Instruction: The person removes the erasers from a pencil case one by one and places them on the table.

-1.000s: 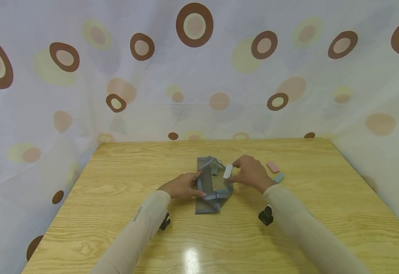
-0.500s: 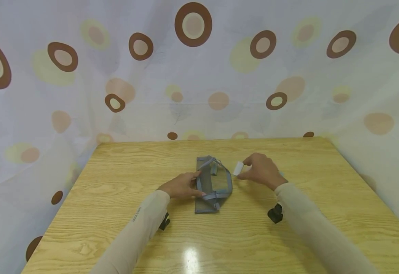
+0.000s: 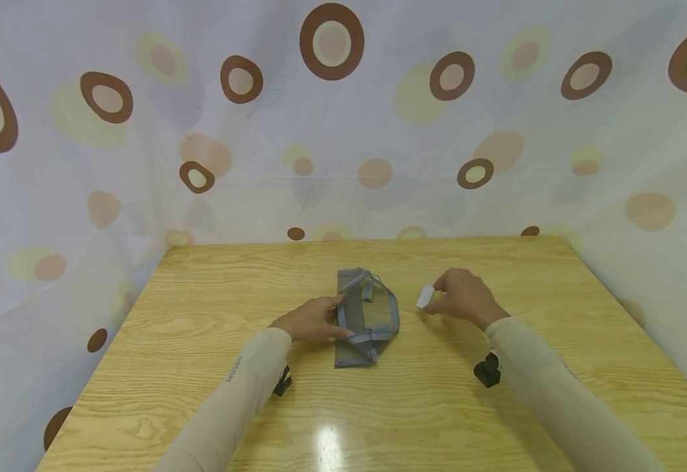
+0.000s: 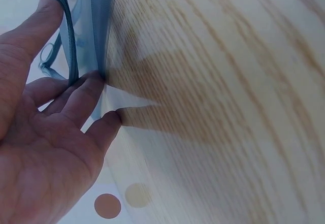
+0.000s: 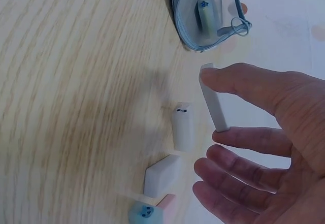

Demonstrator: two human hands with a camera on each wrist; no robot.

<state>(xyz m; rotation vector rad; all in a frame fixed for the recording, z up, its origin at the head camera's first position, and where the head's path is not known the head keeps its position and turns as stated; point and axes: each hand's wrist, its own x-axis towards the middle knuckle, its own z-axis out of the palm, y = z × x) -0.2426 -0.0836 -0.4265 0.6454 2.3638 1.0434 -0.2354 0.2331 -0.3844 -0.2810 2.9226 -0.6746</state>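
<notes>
One grey pouch [image 3: 353, 313] lies toward the worktop's [image 3: 249, 275] far edge, held in the grip of the left hand [image 3: 313, 320]. The right hand [image 3: 465, 297] pinches a white block [image 3: 425, 296] beside it.

One bag [image 3: 354, 316]; at least six blocks [image 5: 215, 103]: one in the fingers [image 5: 254, 140], four on the counter [image 3: 497, 262], one or more bagged.

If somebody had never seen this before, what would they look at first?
Probably the big brown-ringed spots on the pale backdrop behind the wooden table. Next, perhaps, the small white block pinched in the right hand, right of the open mesh bag that the left hand holds.
</notes>
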